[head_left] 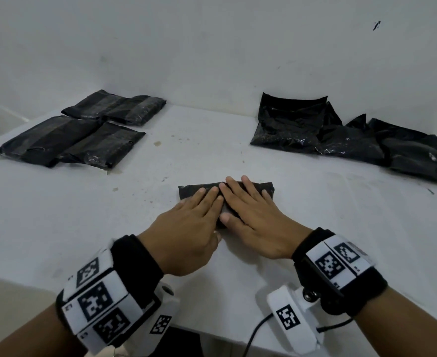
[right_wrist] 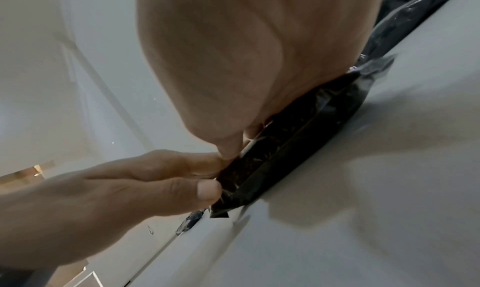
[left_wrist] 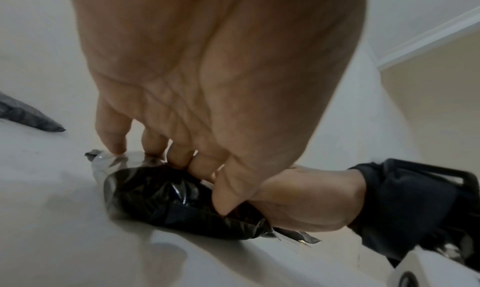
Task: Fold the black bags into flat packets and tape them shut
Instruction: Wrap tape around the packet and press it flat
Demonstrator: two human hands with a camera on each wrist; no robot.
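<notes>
A black bag folded into a small packet (head_left: 266,188) lies at the middle of the white table (head_left: 238,155). My left hand (head_left: 204,202) lies flat on its left half and my right hand (head_left: 245,194) flat on its right half, fingers straight and pressing down, index fingers touching. In the left wrist view the left hand (left_wrist: 166,154) presses its fingertips on the glossy packet (left_wrist: 166,201). The right wrist view has the right hand (right_wrist: 233,143) on the packet (right_wrist: 291,145), with the left thumb (right_wrist: 207,192) against the packet's near end. Most of the packet is hidden under the hands.
Several flat taped black packets (head_left: 68,141) lie at the back left of the table. A heap of loose, crumpled black bags (head_left: 341,140) lies at the back right. A white wall (head_left: 212,47) stands behind the table. The near table edge runs under my wrists.
</notes>
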